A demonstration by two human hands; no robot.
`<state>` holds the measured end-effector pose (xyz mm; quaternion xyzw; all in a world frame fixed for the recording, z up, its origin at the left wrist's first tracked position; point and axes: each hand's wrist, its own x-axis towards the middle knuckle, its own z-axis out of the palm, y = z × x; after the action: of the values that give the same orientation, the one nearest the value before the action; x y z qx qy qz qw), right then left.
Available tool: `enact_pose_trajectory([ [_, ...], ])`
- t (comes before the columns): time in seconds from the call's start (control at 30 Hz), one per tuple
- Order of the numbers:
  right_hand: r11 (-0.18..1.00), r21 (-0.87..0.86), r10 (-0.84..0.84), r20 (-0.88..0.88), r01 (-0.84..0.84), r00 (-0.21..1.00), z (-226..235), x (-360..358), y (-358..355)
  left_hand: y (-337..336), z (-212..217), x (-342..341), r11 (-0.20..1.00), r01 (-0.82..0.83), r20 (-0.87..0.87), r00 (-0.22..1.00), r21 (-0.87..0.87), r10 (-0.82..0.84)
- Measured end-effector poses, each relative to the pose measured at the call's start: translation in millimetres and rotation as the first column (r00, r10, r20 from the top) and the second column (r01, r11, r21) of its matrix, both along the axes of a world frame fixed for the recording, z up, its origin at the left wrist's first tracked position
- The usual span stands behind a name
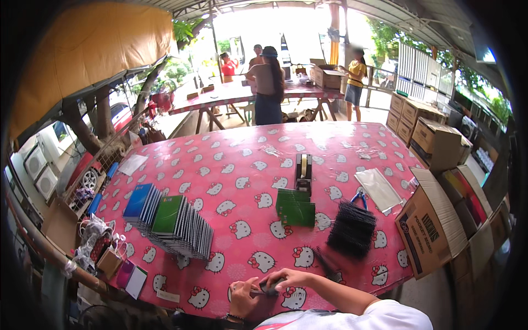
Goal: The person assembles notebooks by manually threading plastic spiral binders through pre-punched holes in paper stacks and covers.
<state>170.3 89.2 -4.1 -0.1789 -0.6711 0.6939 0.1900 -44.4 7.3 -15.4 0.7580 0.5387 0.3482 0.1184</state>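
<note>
My left hand and my right hand meet low over the table's near edge. Between them is a small dark object, largely covered by the fingers, so its kind is unclear. The fingers of both hands are bent around it. Just beyond my right hand lie a few loose black binding coils. Farther right is a thick pile of black binding coils, with blue-handled pliers behind it. Green notebook covers lie overlapping ahead, in front of a black tape dispenser.
Stacks of spiral notebooks stand on the left of the pink patterned table. A purple-and-white booklet lies near the left edge. Clear plastic sleeves and an open cardboard box are at right. Several people stand around a far table.
</note>
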Motion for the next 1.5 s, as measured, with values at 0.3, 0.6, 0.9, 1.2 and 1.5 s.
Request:
enact_pose_trajectory([
  [0.3, 0.962, 0.266, -0.113, 0.198, 0.058, 0.974, 10.2, -14.4, 8.6, -5.6, -20.7, -36.6, 0.916, -0.094, 0.660, 0.665, -0.389, 0.349],
  [0.6, 0.949, 0.308, -0.175, 0.357, 0.061, 0.917, 3.7, -25.2, 19.6, -3.1, -33.5, -37.5, 0.942, 0.030, 0.787, 0.558, -0.335, 0.262],
  [0.9, 0.989, -0.113, -0.099, -0.014, 0.097, 0.995, -0.7, -28.8, 13.7, -9.8, -34.7, -38.5, 0.945, 0.064, 0.784, 0.578, -0.320, 0.226],
  [1.2, 0.257, 0.958, -0.719, 0.099, 0.130, 0.688, 13.4, -28.4, 13.4, -4.2, -18.8, -33.8, 0.933, 0.102, 0.746, 0.633, -0.344, 0.206],
  [1.5, 0.676, 0.661, -0.457, 0.030, 0.325, 0.889, 34.8, -53.7, -24.8, -1.5, 49.1, -13.1, 0.992, -0.013, 0.664, 0.742, -0.122, 0.091],
])
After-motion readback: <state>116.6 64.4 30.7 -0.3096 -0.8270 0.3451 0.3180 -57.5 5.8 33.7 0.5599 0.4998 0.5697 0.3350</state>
